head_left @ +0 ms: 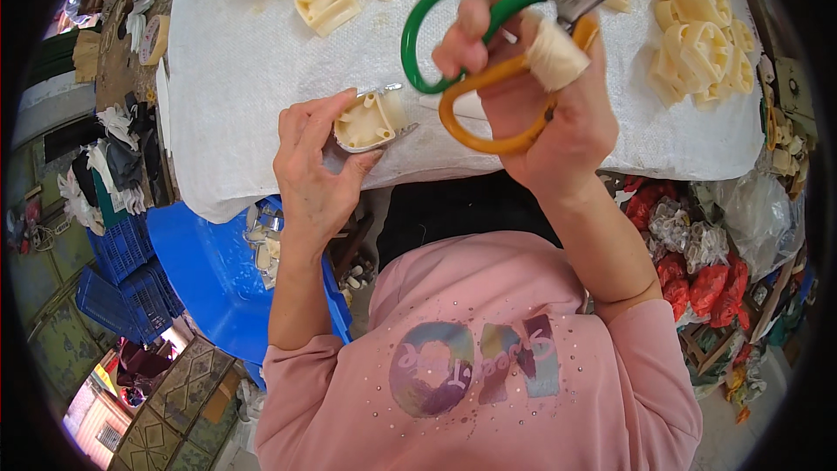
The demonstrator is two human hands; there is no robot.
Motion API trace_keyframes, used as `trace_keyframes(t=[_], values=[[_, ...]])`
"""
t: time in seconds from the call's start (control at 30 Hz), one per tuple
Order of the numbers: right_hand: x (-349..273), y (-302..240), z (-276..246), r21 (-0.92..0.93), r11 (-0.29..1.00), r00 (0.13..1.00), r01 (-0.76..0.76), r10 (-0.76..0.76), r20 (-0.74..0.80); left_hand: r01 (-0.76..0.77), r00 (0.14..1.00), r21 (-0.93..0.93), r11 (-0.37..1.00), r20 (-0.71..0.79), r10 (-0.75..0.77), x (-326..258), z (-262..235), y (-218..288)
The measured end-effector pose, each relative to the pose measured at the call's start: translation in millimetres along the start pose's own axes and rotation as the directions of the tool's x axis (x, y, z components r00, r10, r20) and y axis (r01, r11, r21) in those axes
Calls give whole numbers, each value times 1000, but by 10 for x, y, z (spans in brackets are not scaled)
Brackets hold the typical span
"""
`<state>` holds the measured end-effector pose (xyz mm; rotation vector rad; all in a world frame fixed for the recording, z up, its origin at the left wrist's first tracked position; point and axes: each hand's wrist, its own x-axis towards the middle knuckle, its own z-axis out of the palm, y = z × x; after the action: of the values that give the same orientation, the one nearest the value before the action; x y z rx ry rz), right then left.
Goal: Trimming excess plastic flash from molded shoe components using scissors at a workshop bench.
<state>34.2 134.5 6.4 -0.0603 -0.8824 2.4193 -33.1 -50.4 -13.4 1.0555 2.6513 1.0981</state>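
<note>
My left hand pinches a small cream plastic part at its sides, near the front edge of the white-covered table. Shiny metal runs along the part's outer edges, and small posts stand inside its hollow. Raised over the table, my right hand grips a pair of scissors with one green and one orange handle loop. Their blades point up to the far right, and the tips run out of view. A cream wrapping covers one digit of this hand.
Loose cream parts lie along the table's far side, with a pile at the right. Below left stands a blue basin holding metal pieces. Blue crates are farther left; red bags and clear plastic lie at right.
</note>
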Motion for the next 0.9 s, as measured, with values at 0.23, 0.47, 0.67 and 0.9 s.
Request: trace_keyframes(t=[0.23, 0.47, 0.67, 0.9], values=[[26, 388, -100, -177, 979, 994, -104, 96, -52, 11, 999, -50, 999, 30, -9, 49, 6, -8], [22, 452, -37, -234, 971, 997, -59, 47, -56, 0, 1000, -49, 999, 22, 1, 57, -7, -29], [60, 363, -30, -135, 989, 998, -59, 55, -31, 15, 998, -34, 999, 64, -12, 41, -37, -48], [16, 184, -86, -153, 978, 990, -138, 129, -63, -3, 1000, -107, 994, 28, 6, 56, 15, -71]])
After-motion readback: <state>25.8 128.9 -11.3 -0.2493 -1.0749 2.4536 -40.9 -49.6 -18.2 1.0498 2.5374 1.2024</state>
